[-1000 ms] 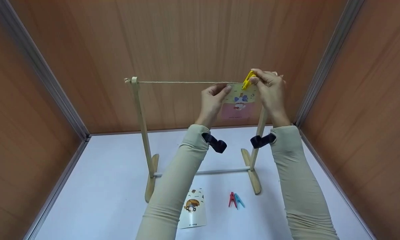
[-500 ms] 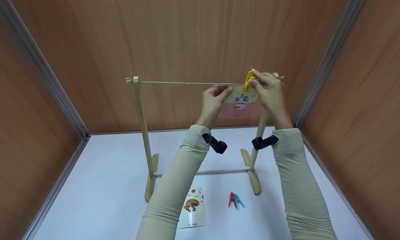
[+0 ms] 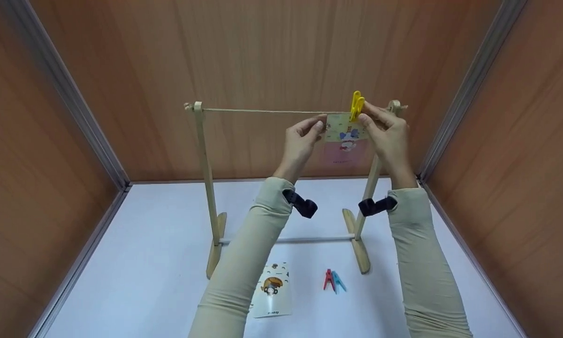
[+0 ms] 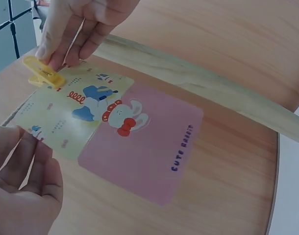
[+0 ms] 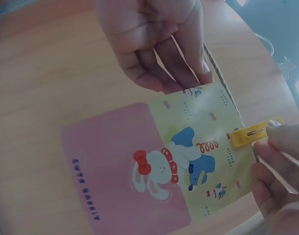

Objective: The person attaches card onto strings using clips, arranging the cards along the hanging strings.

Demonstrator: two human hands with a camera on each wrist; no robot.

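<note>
A yellow clothespin sits nearly upright on the string, at the top edge of a rabbit card. The card hangs down with its pale green half above and pink half below. My right hand pinches the side of the clothespin between thumb and fingers; the thumb lies on it in the right wrist view. My left hand is at the card's upper left edge, fingertips touching near the string. In the left wrist view, the card partly hides those fingers, and the thumb is off its face.
The string spans two wooden posts on feet, joined by a white rod. A second card lies on the white table, left of a red clothespin and a blue clothespin. Wood-patterned panels enclose the space.
The yellow clothespin has turned more upright, and my right fingers have slid from its handles to its lower side. My left hand has backed off to the card's edge. The view has shifted slightly.
</note>
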